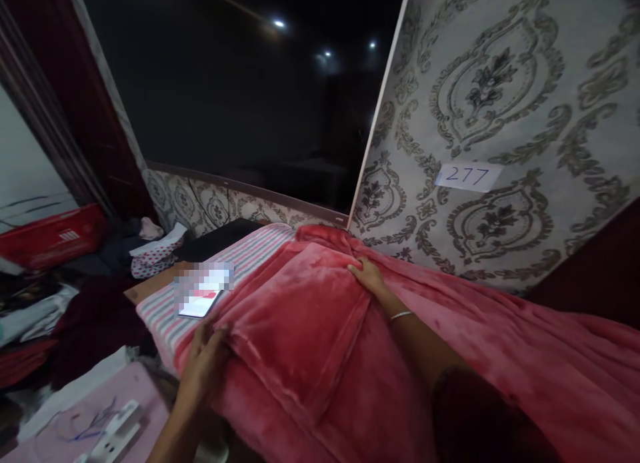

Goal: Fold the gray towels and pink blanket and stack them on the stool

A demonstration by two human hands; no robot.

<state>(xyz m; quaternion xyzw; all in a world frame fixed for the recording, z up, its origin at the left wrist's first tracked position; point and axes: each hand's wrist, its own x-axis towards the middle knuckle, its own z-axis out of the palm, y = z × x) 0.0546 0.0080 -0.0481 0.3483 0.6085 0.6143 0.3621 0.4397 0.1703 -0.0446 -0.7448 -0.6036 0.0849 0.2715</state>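
Apart on one pink blanket (300, 316), left hand (207, 353) grip unclear, right hand (367, 274) flat, one phone (200, 304) nearby.

The wall (500, 83) at two o'clock carries grey wallpaper with large ornaments, and a white paper label (469, 176) reading 277 is stuck on it. At twelve o'clock a big dark screen (240, 96) shows three small spots of light (279, 23). A dark red curtain (85, 116) hangs at ten o'clock. Below it are a red crate (50, 236) and a heap of clothes (150, 250).
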